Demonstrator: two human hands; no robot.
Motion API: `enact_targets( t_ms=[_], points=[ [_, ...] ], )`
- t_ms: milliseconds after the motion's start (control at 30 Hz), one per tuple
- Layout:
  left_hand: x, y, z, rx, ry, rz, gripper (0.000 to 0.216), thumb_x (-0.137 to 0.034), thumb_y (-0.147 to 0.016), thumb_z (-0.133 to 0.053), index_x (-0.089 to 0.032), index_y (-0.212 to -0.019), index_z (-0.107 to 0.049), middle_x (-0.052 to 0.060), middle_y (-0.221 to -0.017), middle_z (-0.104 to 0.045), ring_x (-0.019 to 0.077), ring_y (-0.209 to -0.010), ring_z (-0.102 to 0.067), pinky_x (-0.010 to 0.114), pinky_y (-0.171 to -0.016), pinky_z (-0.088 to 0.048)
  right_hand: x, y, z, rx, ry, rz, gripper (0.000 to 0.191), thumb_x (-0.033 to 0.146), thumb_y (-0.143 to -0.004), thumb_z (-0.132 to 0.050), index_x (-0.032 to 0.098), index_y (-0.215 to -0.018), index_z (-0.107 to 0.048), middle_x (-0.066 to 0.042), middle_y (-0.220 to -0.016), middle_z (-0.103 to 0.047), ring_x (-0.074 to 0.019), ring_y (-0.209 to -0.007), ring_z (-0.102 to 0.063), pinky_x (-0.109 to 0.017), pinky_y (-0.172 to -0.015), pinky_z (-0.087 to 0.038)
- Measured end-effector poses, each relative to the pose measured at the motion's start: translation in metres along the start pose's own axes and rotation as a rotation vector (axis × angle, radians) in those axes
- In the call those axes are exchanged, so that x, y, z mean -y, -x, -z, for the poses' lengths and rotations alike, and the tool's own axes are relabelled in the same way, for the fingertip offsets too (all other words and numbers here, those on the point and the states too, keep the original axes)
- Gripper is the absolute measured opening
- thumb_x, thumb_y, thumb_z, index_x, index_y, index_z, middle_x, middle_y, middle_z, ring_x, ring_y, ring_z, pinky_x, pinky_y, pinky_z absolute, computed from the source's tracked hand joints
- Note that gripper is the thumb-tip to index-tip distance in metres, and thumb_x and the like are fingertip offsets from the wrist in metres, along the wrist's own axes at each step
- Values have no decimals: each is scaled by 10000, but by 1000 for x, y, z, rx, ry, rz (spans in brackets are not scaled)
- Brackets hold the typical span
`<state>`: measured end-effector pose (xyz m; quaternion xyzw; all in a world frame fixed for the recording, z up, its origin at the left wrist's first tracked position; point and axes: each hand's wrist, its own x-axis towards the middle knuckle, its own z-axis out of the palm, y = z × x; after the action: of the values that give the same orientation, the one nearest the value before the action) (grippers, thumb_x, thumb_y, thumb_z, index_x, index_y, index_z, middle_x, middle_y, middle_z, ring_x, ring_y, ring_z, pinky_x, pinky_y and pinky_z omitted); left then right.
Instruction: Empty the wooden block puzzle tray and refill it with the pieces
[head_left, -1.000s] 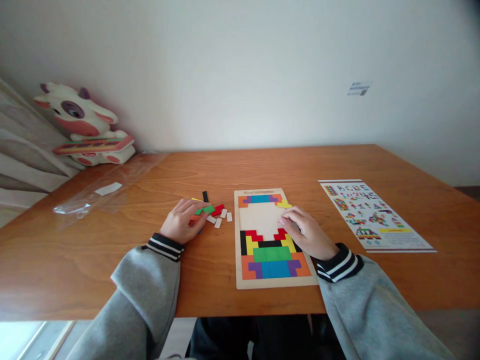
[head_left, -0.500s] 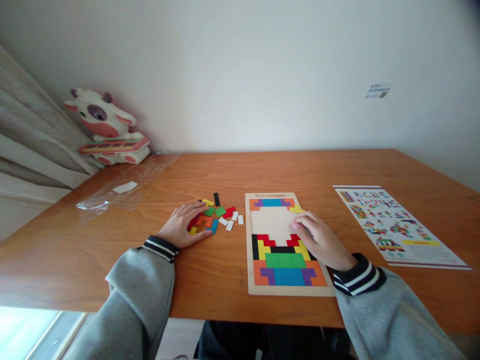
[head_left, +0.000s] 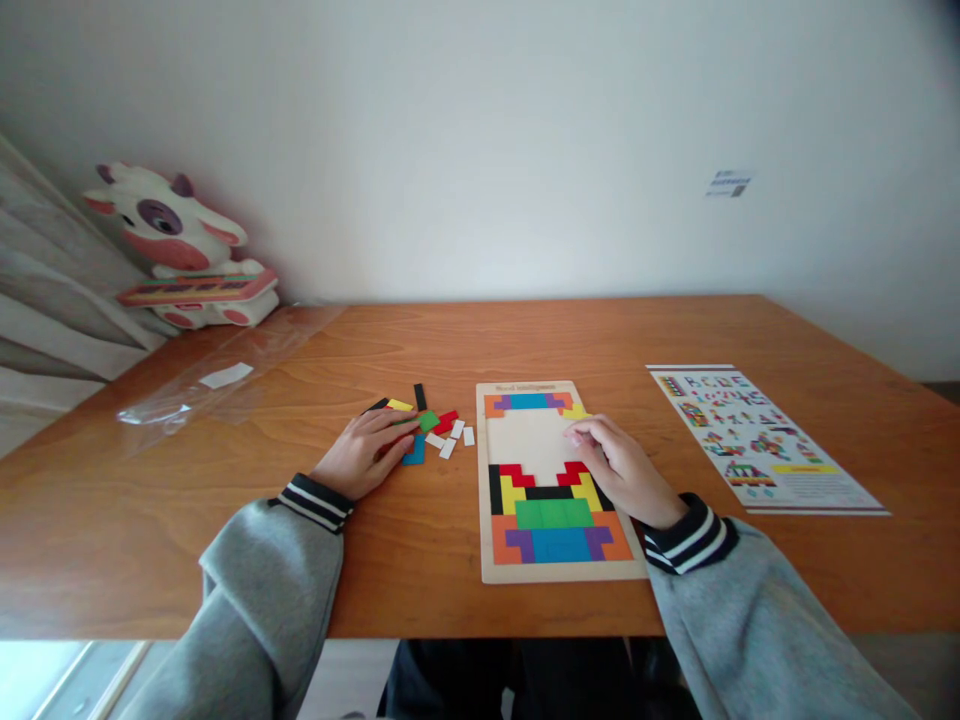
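Observation:
My left hand (head_left: 365, 452) lies over a heap of flat puzzle pieces, its fingers stretched out and thumb drawn in, hiding some of them. Beside its fingertips show a green piece (head_left: 428, 421), a blue piece (head_left: 415, 451) and a yellow piece (head_left: 400, 405). My right hand (head_left: 621, 468) rests over the right side of a wooden puzzle board (head_left: 489, 574), thumb and forefinger pinched together. Anything between those fingertips is hidden. Just above them, a yellow piece (head_left: 575, 411) overlaps the board's right rim. Coloured pieces fill the board's lower part and top row; bare wood (head_left: 523, 438) shows between.
Several small white pieces (head_left: 448, 449), red pieces (head_left: 446, 421) and a black bar (head_left: 420, 397) lie left of the board. A printed pattern sheet (head_left: 757, 440) is at right. A clear plastic bag (head_left: 172, 405) and a toy cow with keyboard (head_left: 184, 250) stand at back left.
My left thumb has closed in toward the fingers, covering the orange piece and others that showed before. My right hand keeps its place over the board. The whole view has shifted slightly.

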<state>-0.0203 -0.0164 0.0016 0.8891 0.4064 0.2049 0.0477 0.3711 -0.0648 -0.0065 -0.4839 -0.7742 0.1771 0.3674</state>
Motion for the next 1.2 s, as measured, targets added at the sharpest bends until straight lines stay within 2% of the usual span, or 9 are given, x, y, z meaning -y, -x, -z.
enact_targets(
  t_ms=[233, 433, 700, 967, 1067, 1200],
  points=[
    [7, 3, 1, -80, -22, 76, 374, -346, -963, -452, -218, -1264, -634, 87, -1245, -682, 264, -1166, -592, 475, -1035, -461, -2, 1, 0, -7, -8, -15, 176, 332, -1006, -457, 215, -1020, -587, -74, -990, -625, -194, -863, -603, -348, -807, -496],
    [11, 5, 1, -80, 1, 165, 369, -406, -947, -481, -218, -1215, -651, 93, -1158, -708, 270, -1097, -621, 457, -983, -481, 1, 1, 1, -5, 11, -31, 200, 364, -1002, -455, 215, -1002, -589, -66, -958, -629, -190, -822, -595, -352, -784, -500],
    [1, 4, 3, -95, 24, 114, 339, -386, -943, -502, -204, -1189, -647, 96, -1158, -701, 261, -1103, -614, 449, -1004, -470, 3, 0, 0, -5, 16, -41, 239, 401, -1000, -450, 218, -980, -602, -68, -955, -644, -196, -827, -604, -350, -779, -510],
    [-8, 3, 4, -41, 48, -30, 465, -517, -820, -688, -242, -1194, -662, 71, -1154, -717, 250, -1082, -628, 432, -1032, -458, -1, -1, -1, -7, 3, -79, 271, 437, -992, -459, 213, -966, -610, -58, -929, -641, -186, -791, -598, -330, -743, -504],
    [-8, 3, 1, -50, 48, -8, 498, -529, -830, -682, -244, -1238, -643, 68, -1160, -717, 255, -1100, -614, 428, -1015, -472, -2, -2, -2, -17, -15, -110, 292, 460, -989, -461, 210, -956, -608, -51, -889, -634, -179, -753, -593, -320, -704, -502],
    [-9, 0, -1, -97, 51, 65, 367, -441, -940, -553, -235, -1229, -646, 69, -1151, -717, 254, -1090, -612, 432, -995, -479, -2, -4, -2, -25, -14, -121, 312, 479, -986, -461, 210, -941, -611, -42, -849, -630, -175, -713, -583, -312, -659, -489]
  ],
)
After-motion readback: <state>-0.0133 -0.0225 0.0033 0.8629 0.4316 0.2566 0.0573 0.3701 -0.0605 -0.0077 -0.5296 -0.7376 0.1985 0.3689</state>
